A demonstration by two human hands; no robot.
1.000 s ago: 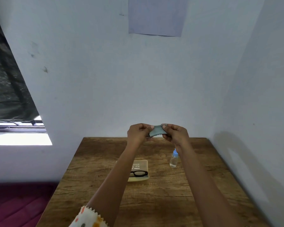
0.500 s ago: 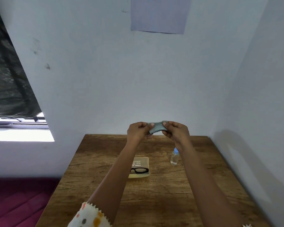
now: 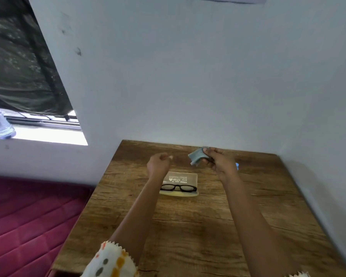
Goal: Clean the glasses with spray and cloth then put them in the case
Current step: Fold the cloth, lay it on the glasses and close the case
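Case (image 3: 183,176): lies flat on the tabletop (image 3: 188,226); every place below is told from it.
Glasses (image 3: 178,188): a black frame lying across the near part of the case, with neither hand touching it.
Right grip: the right hand (image 3: 221,162), raised beyond the case's right end, pinches a crumpled grey cloth (image 3: 196,156) between thumb and fingers.
Left grip: the left hand (image 3: 158,164), raised beyond the case's left end, has its fingers curled in, with nothing seen in them.
Spray bottle (image 3: 237,166): right of the case and almost wholly hidden behind the right hand; only a blue bit shows.
Risk, bottle: a reach for it with the cloth-laden hand could knock it over, since it stands just under that wrist.
Risk, glasses: a one-handed lift by a lens would likely smear it, and the frame could slide off the case's smooth top.
Risk, cloth: it is held by one bunched edge, so it may slip or drop onto the wood and pick up grit that scratches.
Risk, order: wiping before spraying would probably drag dry dust across the lenses.
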